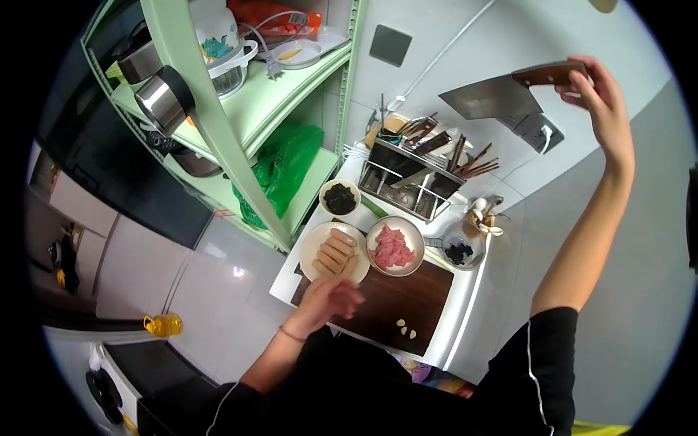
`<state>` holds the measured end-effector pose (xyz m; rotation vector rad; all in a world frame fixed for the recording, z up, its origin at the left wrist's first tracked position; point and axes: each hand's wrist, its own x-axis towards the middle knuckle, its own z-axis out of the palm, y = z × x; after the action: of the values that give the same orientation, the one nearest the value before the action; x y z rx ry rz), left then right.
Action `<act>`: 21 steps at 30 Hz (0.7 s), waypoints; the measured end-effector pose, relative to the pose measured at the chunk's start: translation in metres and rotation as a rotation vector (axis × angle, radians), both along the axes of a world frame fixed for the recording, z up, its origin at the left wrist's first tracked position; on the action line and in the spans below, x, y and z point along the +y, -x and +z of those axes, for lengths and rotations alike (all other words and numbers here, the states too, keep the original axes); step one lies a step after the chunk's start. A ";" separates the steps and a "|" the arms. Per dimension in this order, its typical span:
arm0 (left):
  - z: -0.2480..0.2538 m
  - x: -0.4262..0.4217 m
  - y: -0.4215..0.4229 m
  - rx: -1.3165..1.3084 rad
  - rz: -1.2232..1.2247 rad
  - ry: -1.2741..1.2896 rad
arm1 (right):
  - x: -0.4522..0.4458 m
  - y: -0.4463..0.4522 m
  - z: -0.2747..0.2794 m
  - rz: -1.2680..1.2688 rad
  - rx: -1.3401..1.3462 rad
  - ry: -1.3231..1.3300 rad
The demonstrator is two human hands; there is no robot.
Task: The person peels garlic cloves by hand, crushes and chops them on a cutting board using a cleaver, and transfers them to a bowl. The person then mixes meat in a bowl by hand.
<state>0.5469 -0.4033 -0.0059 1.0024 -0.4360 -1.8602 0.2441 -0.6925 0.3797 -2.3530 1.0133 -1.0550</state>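
My right hand (600, 102) is raised at the upper right, its fingers wrapped round the wooden handle of a cleaver (494, 98). The wide blade points left in front of the wall. Lower down, my left hand (331, 298) hovers at the left part of the dark cutting board (392, 312), slightly blurred, with loosely bent fingers and nothing visible in them. Just beyond it is a plate (310, 243) of sausages (336, 251). Beside that stands a bowl (417, 236) of sliced raw meat (392, 248). Several garlic cloves (403, 329) lie on the board's right side.
Behind the bowls stands a metal knife and chopstick rack (414, 178). A bowl of dark, wet pieces (339, 198) is at the back left; a strainer with black pieces (458, 253) is at the right. A green shelf (211, 123) rises at left. An oil bottle (163, 325) stands lower left.
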 end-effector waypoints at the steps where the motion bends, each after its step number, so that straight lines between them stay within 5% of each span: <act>1: 0.022 -0.022 0.008 -0.008 -0.083 -0.014 | 0.030 0.000 -0.003 -0.016 -0.038 0.034; 3: 0.069 -0.064 0.033 -0.101 -0.119 0.153 | 0.092 -0.007 -0.028 -0.035 -0.134 0.117; 8: 0.145 -0.121 0.040 0.336 -0.184 0.140 | 0.238 -0.045 -0.128 -0.142 -0.054 0.244; 9: 0.135 -0.118 0.036 0.347 -0.191 0.104 | 0.256 -0.051 -0.146 -0.094 0.070 0.430; 14: 0.043 -0.060 0.030 0.330 -0.116 -0.006 | 0.366 -0.074 -0.220 -0.025 0.237 0.225; 21: 0.012 0.036 0.098 -0.036 -0.152 0.093 | 0.450 -0.093 -0.349 -0.876 0.366 -0.172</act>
<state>0.4490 -0.3673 0.0056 0.9636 -0.6296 -1.9397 0.3368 -0.2429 0.0307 -1.9918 2.2873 -0.7252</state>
